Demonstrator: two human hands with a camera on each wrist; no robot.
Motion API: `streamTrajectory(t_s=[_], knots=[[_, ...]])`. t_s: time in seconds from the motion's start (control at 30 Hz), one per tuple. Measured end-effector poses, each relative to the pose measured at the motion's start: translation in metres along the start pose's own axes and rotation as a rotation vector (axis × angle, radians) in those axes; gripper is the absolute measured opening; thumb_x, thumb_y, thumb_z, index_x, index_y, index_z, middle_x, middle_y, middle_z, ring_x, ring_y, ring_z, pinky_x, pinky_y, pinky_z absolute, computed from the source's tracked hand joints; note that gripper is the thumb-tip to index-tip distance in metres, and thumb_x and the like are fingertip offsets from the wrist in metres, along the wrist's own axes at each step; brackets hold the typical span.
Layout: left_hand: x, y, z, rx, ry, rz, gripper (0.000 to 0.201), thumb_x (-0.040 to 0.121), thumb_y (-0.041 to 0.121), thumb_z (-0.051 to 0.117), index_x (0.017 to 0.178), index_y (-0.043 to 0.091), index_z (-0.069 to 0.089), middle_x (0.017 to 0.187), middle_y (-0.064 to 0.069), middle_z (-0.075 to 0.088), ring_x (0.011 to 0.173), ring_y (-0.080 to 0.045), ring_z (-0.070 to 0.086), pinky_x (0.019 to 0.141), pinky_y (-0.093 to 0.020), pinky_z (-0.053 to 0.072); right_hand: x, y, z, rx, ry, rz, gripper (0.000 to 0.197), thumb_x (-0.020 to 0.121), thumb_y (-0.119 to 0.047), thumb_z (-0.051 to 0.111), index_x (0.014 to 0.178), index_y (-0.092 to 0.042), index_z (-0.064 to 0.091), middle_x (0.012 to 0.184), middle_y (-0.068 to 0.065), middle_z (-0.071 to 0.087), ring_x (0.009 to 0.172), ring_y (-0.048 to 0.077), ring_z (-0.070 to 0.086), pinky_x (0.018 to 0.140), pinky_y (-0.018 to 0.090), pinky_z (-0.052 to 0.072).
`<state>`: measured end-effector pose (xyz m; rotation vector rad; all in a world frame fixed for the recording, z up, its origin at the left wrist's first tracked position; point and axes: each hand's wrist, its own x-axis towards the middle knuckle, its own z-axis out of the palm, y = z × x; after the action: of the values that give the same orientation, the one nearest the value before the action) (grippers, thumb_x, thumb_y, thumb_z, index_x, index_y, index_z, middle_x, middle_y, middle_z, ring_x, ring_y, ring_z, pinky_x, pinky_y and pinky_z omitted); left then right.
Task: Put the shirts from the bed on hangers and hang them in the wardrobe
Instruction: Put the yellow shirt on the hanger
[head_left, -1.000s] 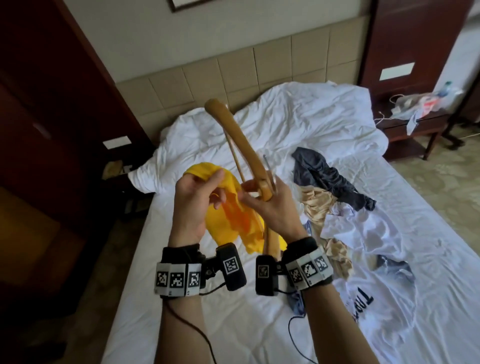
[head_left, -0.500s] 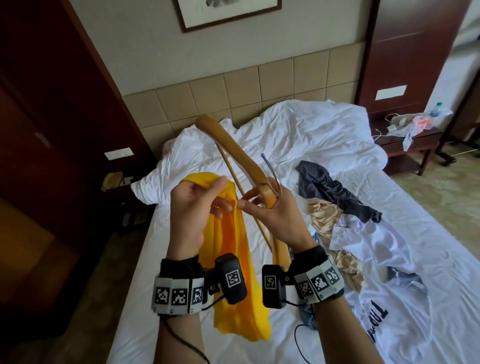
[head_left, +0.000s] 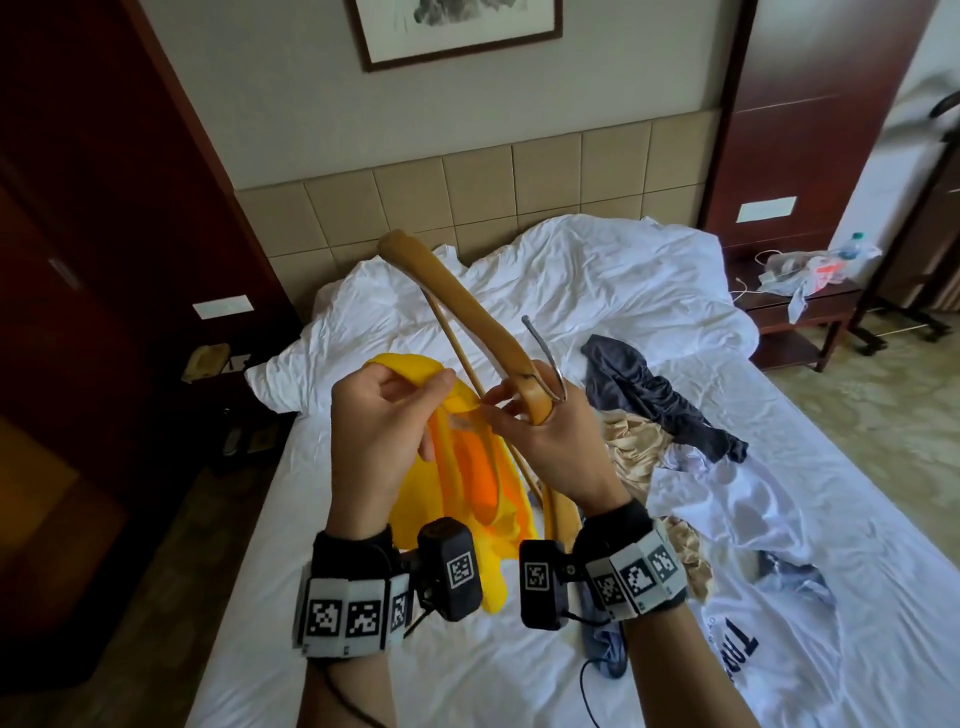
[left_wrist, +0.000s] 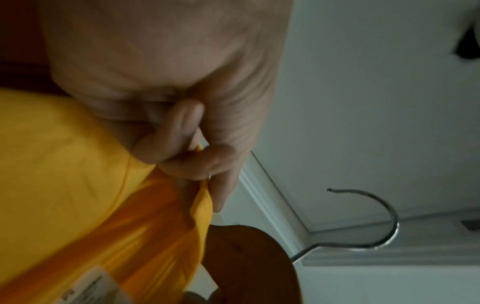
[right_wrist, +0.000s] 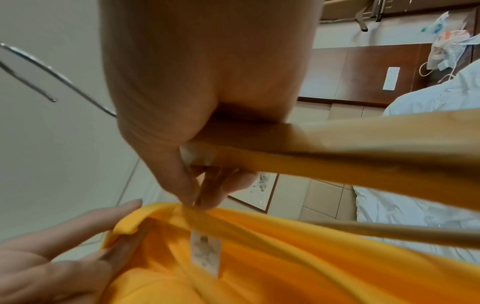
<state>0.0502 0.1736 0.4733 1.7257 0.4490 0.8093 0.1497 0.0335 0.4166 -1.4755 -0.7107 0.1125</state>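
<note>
Both forearms are raised in front of the body over the bed (head_left: 363, 649), wrists bent back, palms turned toward the camera.

Left hand (head_left: 384, 415): fingers curled, thumb and forefinger pinching the collar edge of the yellow shirt (head_left: 467, 483). The left wrist view confirms it: thumb tip pressed against a fold of yellow cloth (left_wrist: 78, 185).

Right hand (head_left: 550, 447): closed around the neck of the wooden hanger (head_left: 467, 312), just below the metal hook (head_left: 545, 348), which stands up between the fingers. In the right wrist view the thumb and forefinger of this hand also nip the shirt collar (right_wrist: 259, 236) next to its sewn-in label, while the palm clamps the hanger bar (right_wrist: 363, 148). One hanger arm points up and away toward the headboard; the other runs down behind the right wrist.

The shirt hangs between the two hands, its neck opening spread, lower part draping over the bed.

Compared with half a second ago: the hands sit a little further apart, the collar is stretched wider, and the orange inside of the shirt now shows. The hanger keeps much the same tilt.

A dark shirt (head_left: 654, 395), a beige garment (head_left: 628, 447) and a white printed shirt (head_left: 779, 519) lie on the bed to the right.
</note>
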Motion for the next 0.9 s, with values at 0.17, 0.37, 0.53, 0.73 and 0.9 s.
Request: streamTrajectory(t_s=[0.17,0.37,0.53,0.73,0.9], knots=[[0.001,0.0,-0.001,0.034,0.039,0.032,0.032,0.09,0.023,0.081,0.073,0.002,0.064,0.047,0.002,0.054,0.036,-0.019,0.042,0.043,-0.026,0.036,0.008,0.002,-0.002,-0.01,-0.026,0.013,0.015,0.092,-0.009,0.08,0.104,-0.013,0.071,0.095,-0.001,0.079,0.078,0.019,0.075,0.075,0.038,0.062],[0.006,-0.001,0.002,-0.016,0.108,0.017,0.033,0.088,0.024,0.083,0.075,0.001,0.063,0.05,-0.001,0.054,0.037,-0.019,0.042,0.043,-0.027,0.034,0.006,-0.005,-0.002,0.068,-0.115,-0.003,0.026,0.09,-0.013,0.084,0.112,-0.017,0.07,0.099,0.0,0.08,0.079,0.022,0.074,0.074,0.034,0.06],[0.004,-0.005,0.008,-0.004,0.082,-0.006,0.029,0.088,0.023,0.083,0.074,0.008,0.063,0.048,0.004,0.053,0.035,-0.018,0.039,0.042,-0.026,0.031,0.004,-0.003,0.004,0.006,-0.122,-0.033,0.037,0.086,-0.023,0.089,0.118,-0.021,0.07,0.097,-0.009,0.078,0.072,0.014,0.069,0.071,0.03,0.057],[0.001,-0.009,0.008,0.006,-0.034,-0.078,0.015,0.099,0.02,0.07,0.089,0.009,0.074,0.055,0.002,0.065,0.039,-0.016,0.041,0.044,-0.023,0.036,0.001,0.001,0.003,-0.014,-0.026,-0.085,0.008,0.094,-0.006,0.077,0.095,-0.01,0.07,0.067,-0.021,0.061,0.058,0.005,0.055,0.06,0.024,0.045],[0.002,-0.018,0.005,0.201,-0.26,-0.146,0.025,0.105,0.022,0.059,0.093,0.019,0.08,0.081,0.006,0.075,0.054,0.003,0.055,0.051,-0.012,0.037,0.0,-0.001,-0.003,0.028,-0.034,-0.096,0.009,0.096,0.002,0.07,0.09,-0.003,0.068,0.077,-0.007,0.067,0.068,0.01,0.063,0.066,0.03,0.051]])
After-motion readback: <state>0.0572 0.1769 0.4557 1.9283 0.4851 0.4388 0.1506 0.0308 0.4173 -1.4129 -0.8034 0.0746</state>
